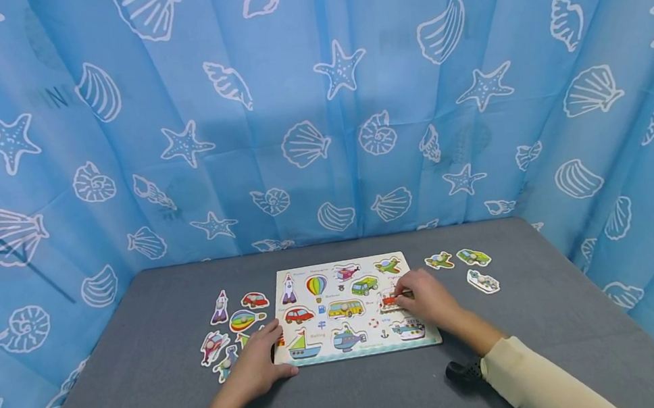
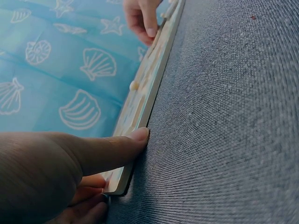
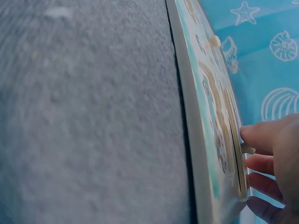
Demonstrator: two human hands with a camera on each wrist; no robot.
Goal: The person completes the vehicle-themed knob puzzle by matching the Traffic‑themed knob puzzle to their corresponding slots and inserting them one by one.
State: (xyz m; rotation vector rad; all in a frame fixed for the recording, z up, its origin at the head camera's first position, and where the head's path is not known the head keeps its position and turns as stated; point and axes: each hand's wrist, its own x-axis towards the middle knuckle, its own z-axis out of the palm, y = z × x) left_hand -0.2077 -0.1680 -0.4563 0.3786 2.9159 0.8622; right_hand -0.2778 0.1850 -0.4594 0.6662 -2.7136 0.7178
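A wooden puzzle board (image 1: 381, 346) printed with vehicles lies on the grey table. At its near left corner my left hand (image 1: 255, 366) grips the edge, thumb (image 2: 117, 151) along the front side and fingers round the left side. Over the right part of the board, my right hand (image 1: 431, 300) pinches the small knob (image 3: 248, 149) of a red train piece (image 1: 386, 301). That piece lies over the train picture, partly hidden by the fingers. A yellow bus piece (image 1: 346, 308) with a knob sits in the middle of the board.
Left of the board lie several loose pieces, among them a rocket (image 1: 220, 307), a red car (image 1: 255, 299) and a balloon (image 1: 246, 320); the left hand partly covers some. To the right are a plane (image 1: 439, 261), a green truck (image 1: 474, 257) and a white piece (image 1: 483, 281). Behind hangs a blue curtain (image 1: 324, 184).
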